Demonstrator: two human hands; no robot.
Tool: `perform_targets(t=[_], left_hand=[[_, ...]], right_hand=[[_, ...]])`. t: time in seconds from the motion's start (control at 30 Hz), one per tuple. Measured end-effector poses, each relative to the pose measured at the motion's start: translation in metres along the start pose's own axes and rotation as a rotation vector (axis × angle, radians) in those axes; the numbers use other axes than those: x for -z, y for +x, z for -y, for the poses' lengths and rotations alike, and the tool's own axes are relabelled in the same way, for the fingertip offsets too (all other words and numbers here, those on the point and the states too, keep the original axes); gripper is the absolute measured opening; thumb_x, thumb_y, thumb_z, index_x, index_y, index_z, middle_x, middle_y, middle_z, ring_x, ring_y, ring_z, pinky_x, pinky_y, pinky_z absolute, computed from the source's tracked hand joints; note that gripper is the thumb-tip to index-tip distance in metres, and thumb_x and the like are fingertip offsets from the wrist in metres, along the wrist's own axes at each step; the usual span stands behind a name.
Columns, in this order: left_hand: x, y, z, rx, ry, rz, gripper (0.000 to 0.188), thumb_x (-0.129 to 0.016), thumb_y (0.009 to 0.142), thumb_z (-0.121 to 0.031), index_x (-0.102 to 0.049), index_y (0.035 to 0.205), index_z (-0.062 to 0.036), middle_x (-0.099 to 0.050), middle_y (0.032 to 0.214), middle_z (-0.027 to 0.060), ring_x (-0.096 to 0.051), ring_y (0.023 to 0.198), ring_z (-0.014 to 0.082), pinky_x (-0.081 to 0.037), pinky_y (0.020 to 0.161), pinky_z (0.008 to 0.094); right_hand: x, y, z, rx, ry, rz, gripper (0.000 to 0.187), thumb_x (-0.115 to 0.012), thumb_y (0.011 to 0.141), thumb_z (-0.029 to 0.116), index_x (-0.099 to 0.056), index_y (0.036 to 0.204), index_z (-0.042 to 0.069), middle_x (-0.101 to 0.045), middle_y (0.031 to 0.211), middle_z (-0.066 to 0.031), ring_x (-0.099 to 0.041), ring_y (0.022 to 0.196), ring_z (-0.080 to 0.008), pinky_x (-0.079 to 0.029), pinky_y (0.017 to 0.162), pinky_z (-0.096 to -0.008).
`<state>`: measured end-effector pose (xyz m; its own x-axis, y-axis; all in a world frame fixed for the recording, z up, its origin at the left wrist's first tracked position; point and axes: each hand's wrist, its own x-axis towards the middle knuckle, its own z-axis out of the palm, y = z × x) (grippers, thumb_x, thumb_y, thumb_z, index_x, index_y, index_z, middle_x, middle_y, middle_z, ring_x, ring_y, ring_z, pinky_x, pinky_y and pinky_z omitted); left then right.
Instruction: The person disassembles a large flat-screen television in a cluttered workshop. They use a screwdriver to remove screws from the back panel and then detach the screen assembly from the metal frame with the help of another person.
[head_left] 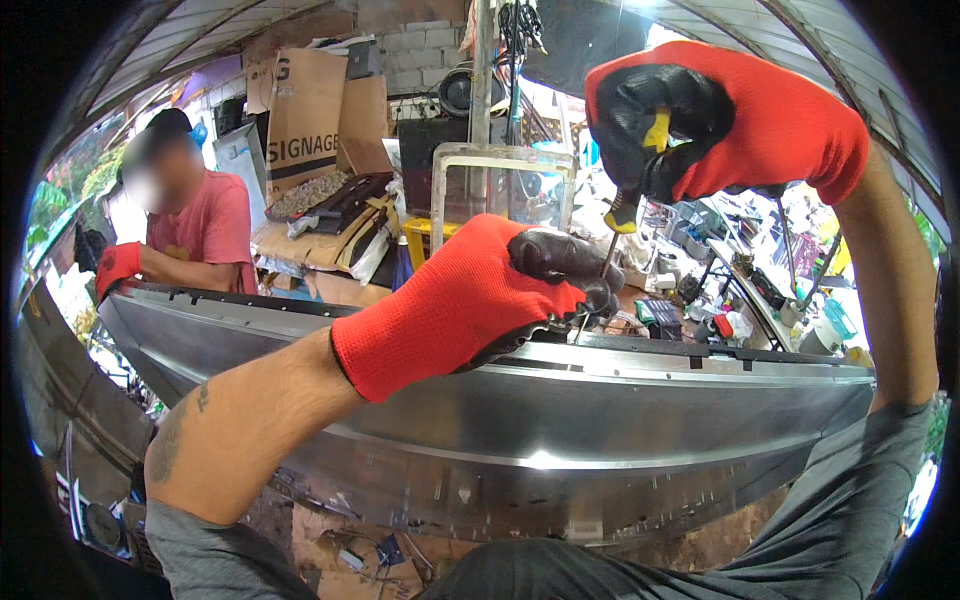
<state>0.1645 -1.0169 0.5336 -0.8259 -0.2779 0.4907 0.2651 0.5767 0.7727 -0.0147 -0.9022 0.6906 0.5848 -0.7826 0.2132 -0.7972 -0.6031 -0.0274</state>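
My right hand (690, 125), in a red glove with black palm coating, is closed around the yellow and black handle of a screwdriver (622, 212). The screwdriver is tilted, its thin shaft running down to the fingers of my left hand (500, 290). That hand, gloved the same way, pinches around the lower shaft, and its fingers hide the tip. It rests at the top edge of a long grey metal panel (600, 420), which stands on its side in front of me. Small holes and black clips line the panel's upper rim.
A co-worker (200, 220) in a red shirt stands at the panel's left end, a red-gloved hand on it. Behind are cardboard boxes (300, 125), a clear-framed panel (505, 155) and a metal post. Cluttered parts and tools fill the right background; cardboard (350, 550) lies below.
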Motion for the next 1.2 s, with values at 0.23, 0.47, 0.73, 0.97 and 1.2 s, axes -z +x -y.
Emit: perform_targets(t=[0.23,0.47,0.73,0.97,1.2], left_hand=[[0.009,0.000,-0.008,0.105,0.065,0.029,0.032,-0.067,0.087,-0.001,-0.065,0.119,0.0029,-0.072,0.105,0.0090,-0.067,0.097,0.0133,-0.052,0.087,0.0270],[0.043,-0.009,-0.031,0.084,0.275,0.119,0.015,-0.069,0.087,-0.007,-0.072,0.099,0.0013,-0.072,0.087,0.0052,-0.063,0.081,0.0083,-0.051,0.076,0.0247],[0.065,-0.032,-0.019,0.185,0.347,0.126,0.021,-0.062,0.088,-0.003,-0.070,0.107,-0.0028,-0.071,0.091,0.0034,-0.060,0.080,0.0077,-0.049,0.072,0.0243],[0.061,-0.018,-0.008,0.230,-0.124,0.180,0.040,-0.061,0.090,-0.011,-0.061,0.128,0.0019,-0.069,0.115,0.0065,-0.061,0.106,0.0115,-0.046,0.080,0.0237],[0.065,-0.018,0.001,0.223,0.217,0.251,0.028,-0.067,0.088,-0.012,-0.070,0.116,-0.0075,-0.072,0.100,0.0035,-0.060,0.092,0.0070,-0.049,0.082,0.0264]], right_hand=[[-0.002,-0.027,-0.014,-0.071,0.057,-0.109,0.039,-0.077,0.071,0.010,-0.063,0.106,0.003,-0.067,0.097,-0.0066,-0.061,0.090,-0.0163,-0.049,0.087,-0.0317],[0.007,-0.070,-0.011,-0.293,0.154,-0.332,0.050,-0.075,0.074,0.016,-0.059,0.119,0.003,-0.064,0.113,-0.0070,-0.059,0.105,-0.0157,-0.047,0.094,-0.0310],[-0.016,-0.058,0.011,-0.182,0.168,-0.296,0.037,-0.069,0.074,0.006,-0.063,0.110,0.000,-0.065,0.108,-0.0102,-0.063,0.100,-0.0187,-0.048,0.094,-0.0332],[-0.018,-0.029,-0.001,-0.089,-0.059,-0.206,0.051,-0.076,0.078,0.017,-0.060,0.125,0.004,-0.063,0.117,-0.0136,-0.062,0.104,-0.0231,-0.049,0.092,-0.0341],[-0.011,0.001,0.009,-0.121,-0.126,-0.200,0.049,-0.074,0.080,0.022,-0.062,0.125,0.005,-0.065,0.110,-0.0124,-0.065,0.091,-0.0180,-0.053,0.081,-0.0321]])
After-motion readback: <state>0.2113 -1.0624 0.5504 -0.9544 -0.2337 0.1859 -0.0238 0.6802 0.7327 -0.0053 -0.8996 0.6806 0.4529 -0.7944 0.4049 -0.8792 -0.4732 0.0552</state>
